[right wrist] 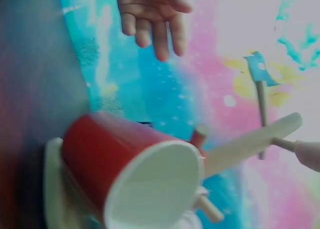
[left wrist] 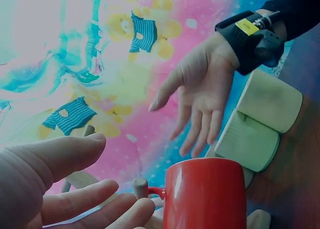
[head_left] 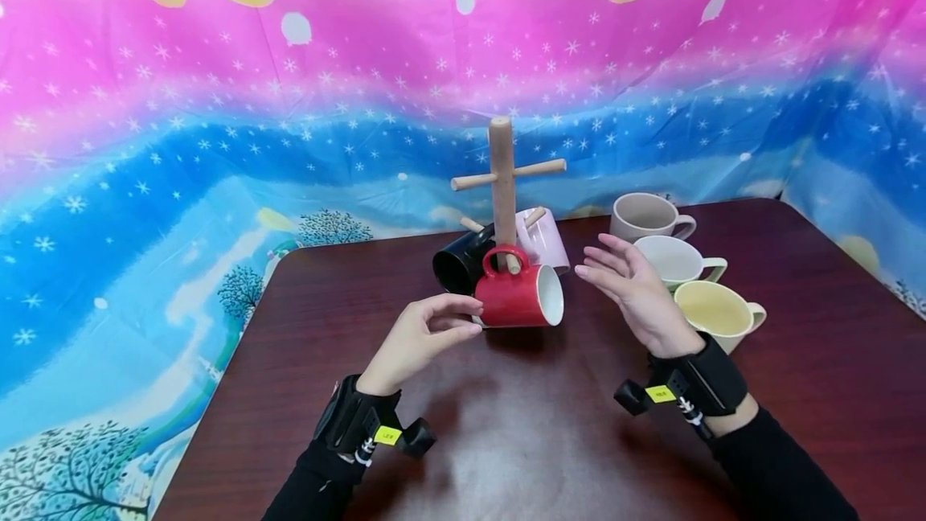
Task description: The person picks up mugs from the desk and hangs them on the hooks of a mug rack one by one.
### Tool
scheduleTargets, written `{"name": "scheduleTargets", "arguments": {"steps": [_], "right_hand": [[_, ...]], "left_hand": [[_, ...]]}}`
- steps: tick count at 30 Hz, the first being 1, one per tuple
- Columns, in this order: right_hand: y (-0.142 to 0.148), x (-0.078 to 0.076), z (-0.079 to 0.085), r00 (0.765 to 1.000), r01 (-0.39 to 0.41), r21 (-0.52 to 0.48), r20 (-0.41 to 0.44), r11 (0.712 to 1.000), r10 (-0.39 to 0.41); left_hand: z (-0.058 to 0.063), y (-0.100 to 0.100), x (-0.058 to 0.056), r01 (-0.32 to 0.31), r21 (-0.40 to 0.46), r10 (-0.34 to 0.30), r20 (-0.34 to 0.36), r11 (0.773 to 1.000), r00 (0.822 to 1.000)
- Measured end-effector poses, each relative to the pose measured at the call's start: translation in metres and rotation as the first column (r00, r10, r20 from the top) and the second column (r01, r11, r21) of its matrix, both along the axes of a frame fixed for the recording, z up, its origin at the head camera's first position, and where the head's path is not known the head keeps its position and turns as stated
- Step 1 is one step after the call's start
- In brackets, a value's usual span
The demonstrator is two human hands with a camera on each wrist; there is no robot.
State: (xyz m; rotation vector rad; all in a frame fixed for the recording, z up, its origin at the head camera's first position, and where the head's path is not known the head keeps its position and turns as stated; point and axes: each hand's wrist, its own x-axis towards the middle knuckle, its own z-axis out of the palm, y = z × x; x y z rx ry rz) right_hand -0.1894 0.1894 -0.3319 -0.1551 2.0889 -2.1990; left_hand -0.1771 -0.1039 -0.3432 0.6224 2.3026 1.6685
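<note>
A red mug [head_left: 510, 301] with a white inside hangs by its handle on a low peg of the wooden mug tree [head_left: 502, 183], its mouth facing right. Close by its base is my left hand [head_left: 419, 336], thumb and fingers apart. The left wrist view shows nothing between those fingers, with the red mug [left wrist: 205, 194] beyond them. My right hand [head_left: 647, 300] is held up to the right of the tree, fingers loosely extended and holding nothing. Behind the red mug, a black mug [head_left: 456, 264] and a pale pink mug [head_left: 546, 244] hang on other low pegs.
At the right, a grey mug [head_left: 637, 223], a white mug [head_left: 669, 268] and a pale yellow mug [head_left: 712, 312] stand in a row, handles to the right. Two upper pegs of the tree are bare. A patterned cloth [head_left: 405, 47] hangs behind the dark wooden table [head_left: 521, 441].
</note>
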Motion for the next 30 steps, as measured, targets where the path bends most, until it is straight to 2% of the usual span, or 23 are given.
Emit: {"name": "scheduleTargets", "arguments": {"steps": [3,5,7,9,11,12,14,16,18,20,23,26,27,30], "right_hand": [[0.005,0.005,0.007,0.996,-0.007,0.098,-0.084,0.995,0.015],[0.009,0.008,0.012,0.988,-0.015,0.198,-0.146,0.98,0.045],[0.013,0.011,0.016,0.974,-0.016,0.321,-0.21,0.947,0.088],[0.016,0.014,0.019,0.947,0.009,0.454,-0.29,0.891,0.139],[0.019,0.016,0.021,0.898,0.075,0.579,-0.393,0.812,0.198],[0.02,0.017,0.021,0.863,0.122,0.628,-0.45,0.768,0.231],[0.022,0.019,0.02,0.776,0.222,0.689,-0.553,0.69,0.303],[0.023,0.021,0.019,0.696,0.284,0.716,-0.612,0.638,0.376],[0.022,0.023,0.018,0.65,0.299,0.741,-0.619,0.601,0.441],[0.021,0.023,0.017,0.645,0.282,0.778,-0.587,0.562,0.489],[0.02,0.023,0.015,0.683,0.242,0.833,-0.511,0.498,0.523],[0.02,0.022,0.014,0.715,0.22,0.866,-0.457,0.449,0.529],[0.021,0.021,0.014,0.721,0.218,0.873,-0.445,0.436,0.531],[0.026,0.02,0.017,0.727,0.212,0.88,-0.433,0.426,0.533]], "left_hand": [[0.001,-0.002,0.0,-0.013,-0.011,0.013,-0.017,1.0,1.0],[0.002,-0.004,-0.001,-0.029,-0.029,0.028,-0.036,0.999,0.999],[0.002,-0.005,-0.001,-0.046,-0.052,0.043,-0.062,0.998,0.997],[0.003,-0.007,-0.001,-0.065,-0.086,0.057,-0.097,0.994,0.994],[0.004,-0.009,-0.001,-0.086,-0.134,0.066,-0.144,0.987,0.987],[0.005,-0.011,-0.001,-0.098,-0.169,0.068,-0.173,0.981,0.983],[0.006,-0.014,0.0,-0.128,-0.255,0.067,-0.238,0.959,0.969],[0.007,-0.017,0.002,-0.174,-0.343,0.066,-0.304,0.923,0.95],[0.008,-0.02,0.004,-0.228,-0.425,0.068,-0.361,0.876,0.93],[0.008,-0.022,0.005,-0.273,-0.478,0.071,-0.398,0.835,0.915],[0.009,-0.022,0.005,-0.305,-0.524,0.063,-0.429,0.795,0.901],[0.009,-0.022,0.004,-0.317,-0.548,0.054,-0.442,0.774,0.895],[0.009,-0.022,0.004,-0.324,-0.557,0.055,-0.445,0.765,0.894],[0.009,-0.021,0.003,-0.343,-0.58,0.064,-0.447,0.739,0.892]]}}
